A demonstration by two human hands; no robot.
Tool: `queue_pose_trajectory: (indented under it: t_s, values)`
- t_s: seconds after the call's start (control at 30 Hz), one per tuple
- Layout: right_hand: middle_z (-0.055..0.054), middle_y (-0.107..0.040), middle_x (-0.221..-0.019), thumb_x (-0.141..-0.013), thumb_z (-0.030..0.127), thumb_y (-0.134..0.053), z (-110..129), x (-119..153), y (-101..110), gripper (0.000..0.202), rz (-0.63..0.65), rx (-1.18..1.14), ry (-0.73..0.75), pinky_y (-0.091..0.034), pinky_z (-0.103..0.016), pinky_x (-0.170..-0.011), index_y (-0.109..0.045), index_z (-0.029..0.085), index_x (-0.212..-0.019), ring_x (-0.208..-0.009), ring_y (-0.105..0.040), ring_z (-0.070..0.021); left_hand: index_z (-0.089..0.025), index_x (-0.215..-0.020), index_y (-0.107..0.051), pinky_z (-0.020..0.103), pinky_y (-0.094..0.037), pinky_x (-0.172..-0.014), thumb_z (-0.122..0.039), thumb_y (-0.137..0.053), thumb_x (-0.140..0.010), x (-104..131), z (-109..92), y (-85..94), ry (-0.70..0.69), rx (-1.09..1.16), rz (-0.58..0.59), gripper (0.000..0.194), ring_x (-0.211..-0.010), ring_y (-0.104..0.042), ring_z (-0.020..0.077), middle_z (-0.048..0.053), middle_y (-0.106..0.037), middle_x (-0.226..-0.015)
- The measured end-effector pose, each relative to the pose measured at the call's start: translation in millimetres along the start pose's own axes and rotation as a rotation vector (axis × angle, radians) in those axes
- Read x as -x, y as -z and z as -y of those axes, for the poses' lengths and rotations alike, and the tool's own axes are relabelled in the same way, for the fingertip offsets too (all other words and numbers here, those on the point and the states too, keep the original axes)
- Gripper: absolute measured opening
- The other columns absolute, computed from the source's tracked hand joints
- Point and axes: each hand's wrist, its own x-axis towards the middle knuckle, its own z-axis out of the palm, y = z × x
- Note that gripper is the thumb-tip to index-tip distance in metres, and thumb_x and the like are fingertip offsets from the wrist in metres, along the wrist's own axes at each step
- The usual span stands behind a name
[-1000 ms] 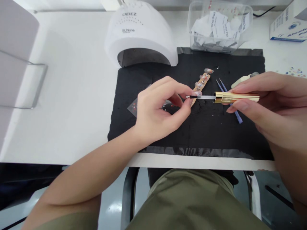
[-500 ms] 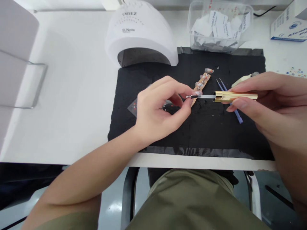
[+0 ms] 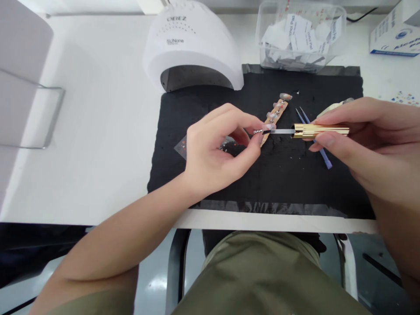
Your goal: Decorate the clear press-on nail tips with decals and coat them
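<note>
My left hand [image 3: 219, 146] is closed in a pinch, thumb against forefinger, on a small false nail [image 3: 258, 131] with a row of shiny beads. Between the fingers of my right hand [image 3: 367, 140] is a nail polish brush [image 3: 320, 131] with a ribbed gold cap handle. Its dark bristles lie level at the false nail's right end; whether they touch it I cannot tell. Just behind the fingertips, a tan display stick [image 3: 277, 114] carries several decorated false nails. Blue tweezers [image 3: 324, 157] lie partly beneath the right hand. A pale object [image 3: 329, 109] is mostly hidden behind that hand.
A white nail lamp [image 3: 197, 35] stands at the back of the black mat [image 3: 269, 183]. Right of it sits a clear bin [image 3: 300, 63] of alcohol pad wrappers, then an alcohol pad box [image 3: 393, 35]. A clear sachet [image 3: 180, 148] lies partly under my left hand. Colourful bits [image 3: 405, 98] lie far right.
My right hand and the brush have shifted slightly left, and the bristles have changed angle a little at the false nail. My left hand is almost still.
</note>
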Motion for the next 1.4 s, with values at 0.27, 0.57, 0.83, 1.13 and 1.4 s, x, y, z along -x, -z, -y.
queue_pose_trajectory:
  t_s: [0.27,0.57,0.83,1.13,1.4]
  values:
    - [0.009,-0.087,-0.093,-0.091,0.014,-0.092,4.3,1.5,0.5,0.032,-0.023,0.033,-0.080,-0.065,-0.032,-0.067,-0.091,0.036,-0.114,-0.078,-0.076,-0.0106,-0.025,-0.100,-0.078,0.025,-0.060,-0.063,-0.017,-0.081,-0.102,1.2,-5.3,2.1,0.073,-0.046,0.030,0.008,-0.068,-0.070,0.0102,-0.002,-0.082,-0.091]
    - [0.011,-0.086,-0.091,-0.092,0.018,-0.093,5.9,2.8,-1.1,0.024,-0.062,0.066,-0.155,-0.064,-0.030,-0.069,-0.092,0.036,-0.108,-0.077,-0.075,-0.0085,-0.022,-0.099,-0.078,0.024,-0.058,-0.059,-0.016,-0.083,-0.100,0.1,1.5,0.5,0.011,-0.024,0.016,0.007,-0.064,-0.070,0.0096,-0.001,-0.081,-0.086]
    - [0.008,-0.085,-0.088,-0.092,0.021,-0.093,4.4,1.6,-0.9,0.019,-0.084,0.106,-0.160,-0.064,-0.033,-0.065,-0.092,0.034,-0.107,-0.076,-0.076,-0.0122,-0.023,-0.100,-0.079,0.024,-0.057,-0.059,-0.017,-0.082,-0.101,0.7,0.3,1.8,0.033,-0.023,0.014,0.007,-0.064,-0.069,0.0099,-0.001,-0.081,-0.088]
    - [0.008,-0.086,-0.086,-0.091,0.018,-0.093,5.8,1.8,0.0,0.020,-0.099,0.123,-0.184,-0.065,-0.029,-0.065,-0.091,0.032,-0.105,-0.074,-0.078,-0.0104,-0.023,-0.100,-0.079,0.023,-0.057,-0.060,-0.017,-0.082,-0.102,0.7,-0.7,0.2,0.047,-0.021,0.004,0.007,-0.065,-0.069,0.0086,-0.002,-0.080,-0.088]
    - [0.009,-0.085,-0.085,-0.089,0.016,-0.093,6.0,1.3,-2.1,0.021,-0.118,0.113,-0.197,-0.065,-0.030,-0.066,-0.090,0.032,-0.103,-0.075,-0.080,-0.0112,-0.026,-0.102,-0.079,0.024,-0.057,-0.059,-0.016,-0.083,-0.102,0.7,-2.3,1.4,0.032,-0.017,0.016,0.011,-0.066,-0.070,0.0096,-0.003,-0.081,-0.089]
